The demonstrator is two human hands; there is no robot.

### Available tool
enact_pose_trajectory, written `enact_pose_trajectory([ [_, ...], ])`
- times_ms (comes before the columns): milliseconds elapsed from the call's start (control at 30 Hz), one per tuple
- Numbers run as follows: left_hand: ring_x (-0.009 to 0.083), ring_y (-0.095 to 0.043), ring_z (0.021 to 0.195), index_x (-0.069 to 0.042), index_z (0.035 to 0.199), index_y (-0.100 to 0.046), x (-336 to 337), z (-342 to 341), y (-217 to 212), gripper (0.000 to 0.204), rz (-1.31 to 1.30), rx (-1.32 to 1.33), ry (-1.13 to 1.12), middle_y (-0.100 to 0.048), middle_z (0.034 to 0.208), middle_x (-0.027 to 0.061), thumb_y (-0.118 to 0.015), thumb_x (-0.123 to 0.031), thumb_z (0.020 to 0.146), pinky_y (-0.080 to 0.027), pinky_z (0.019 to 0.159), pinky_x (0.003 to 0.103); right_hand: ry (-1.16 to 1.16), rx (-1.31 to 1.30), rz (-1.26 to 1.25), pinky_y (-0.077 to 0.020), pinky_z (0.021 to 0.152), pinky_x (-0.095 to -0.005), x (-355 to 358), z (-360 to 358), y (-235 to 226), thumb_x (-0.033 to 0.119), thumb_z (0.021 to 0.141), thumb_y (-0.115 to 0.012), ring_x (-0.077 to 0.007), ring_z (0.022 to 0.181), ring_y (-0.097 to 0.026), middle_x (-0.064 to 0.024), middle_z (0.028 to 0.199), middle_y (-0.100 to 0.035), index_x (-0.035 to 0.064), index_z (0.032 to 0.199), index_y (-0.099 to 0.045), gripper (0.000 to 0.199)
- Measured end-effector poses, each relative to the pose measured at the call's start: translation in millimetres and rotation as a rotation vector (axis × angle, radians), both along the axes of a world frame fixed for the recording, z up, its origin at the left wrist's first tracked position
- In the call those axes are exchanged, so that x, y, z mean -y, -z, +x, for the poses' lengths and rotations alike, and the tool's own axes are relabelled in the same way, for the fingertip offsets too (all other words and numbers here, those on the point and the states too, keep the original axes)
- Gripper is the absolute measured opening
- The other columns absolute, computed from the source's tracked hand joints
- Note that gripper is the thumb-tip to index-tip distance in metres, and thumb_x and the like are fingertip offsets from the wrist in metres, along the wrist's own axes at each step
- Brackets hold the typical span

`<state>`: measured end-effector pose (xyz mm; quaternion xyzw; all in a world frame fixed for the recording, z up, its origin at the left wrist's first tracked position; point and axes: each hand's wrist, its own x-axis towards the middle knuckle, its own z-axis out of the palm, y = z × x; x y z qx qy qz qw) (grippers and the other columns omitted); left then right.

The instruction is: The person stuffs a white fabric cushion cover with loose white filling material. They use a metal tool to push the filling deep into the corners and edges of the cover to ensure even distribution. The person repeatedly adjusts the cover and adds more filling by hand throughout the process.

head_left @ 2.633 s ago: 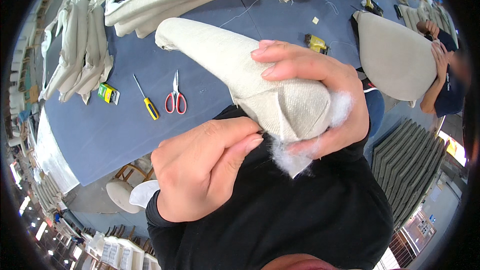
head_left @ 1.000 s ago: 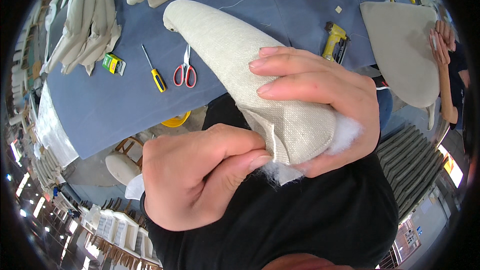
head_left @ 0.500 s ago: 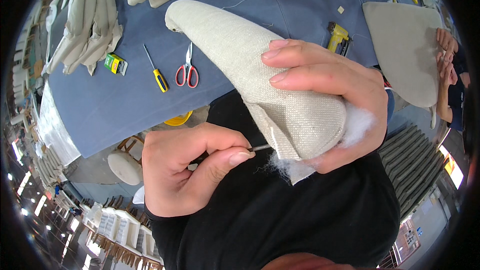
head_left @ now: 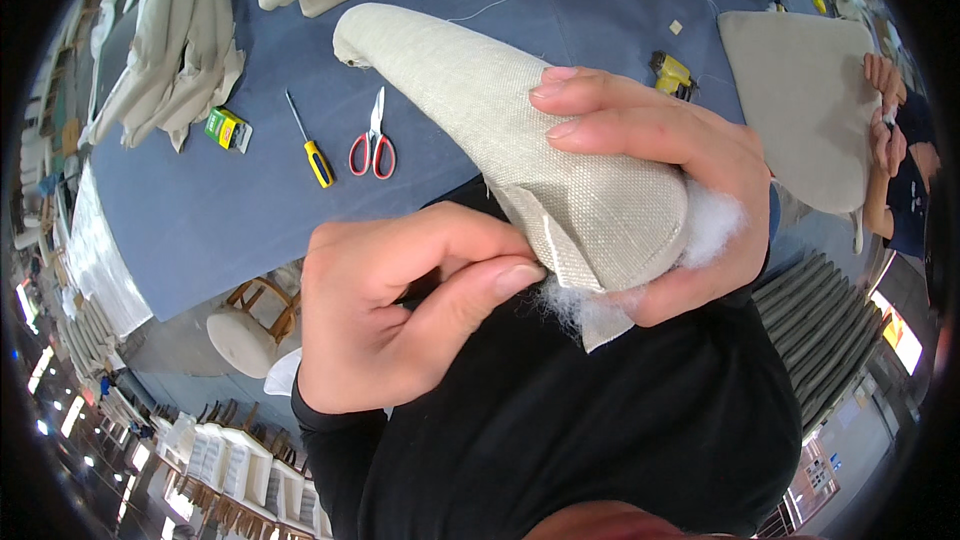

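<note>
We're in a furniture upholstery workshop, judging by the wide blue-grey worktable [head_left: 250,215] with scissors [head_left: 374,139], a yellow-handled screwdriver [head_left: 319,164] and a yellow tool [head_left: 672,75] on it, beige fabric covers [head_left: 178,35] piled at its left end, and white stuffing [head_left: 713,227] poking out of the beige fabric piece [head_left: 460,75] in work. Off to the right we've got a co-worker [head_left: 908,200] at a beige padded panel [head_left: 800,90]. Beyond: wooden chair [head_left: 240,340] with pale seat, stacked grey panels [head_left: 812,335], scattered bright lights [head_left: 72,416], so we read factory floor.
</note>
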<state>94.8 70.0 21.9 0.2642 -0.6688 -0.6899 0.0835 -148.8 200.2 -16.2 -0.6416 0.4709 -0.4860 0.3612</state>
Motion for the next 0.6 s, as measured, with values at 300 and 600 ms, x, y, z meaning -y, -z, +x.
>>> enact_pose_trajectory([
  [300,0.0075,-0.065,0.061,-0.001,0.092,-0.078,-1,17,10,0.007,-0.111,0.009,-0.064,-0.075,0.075,0.0035,-0.082,-0.008,0.093,-0.047,0.057,0.023,-0.127,-0.002,-0.25,-0.0365,0.119,-0.0629,1,-15,13,0.014,0.065,-0.096,-0.0558,0.138,-0.055,-0.0432,0.14,-0.058,-0.007,0.136,-0.059,0.083],
  [600,0.0091,-0.064,0.056,0.004,0.089,-0.078,7,7,13,0.01,-0.235,-0.176,0.053,-0.073,0.07,0.0065,-0.081,-0.005,0.09,-0.046,0.051,0.023,-0.077,-0.032,-0.266,-0.0453,0.111,-0.0641,-3,3,9,0.01,0.066,-0.098,-0.0581,0.129,-0.061,-0.0426,0.133,-0.062,-0.0011,0.128,-0.06,0.074],
])
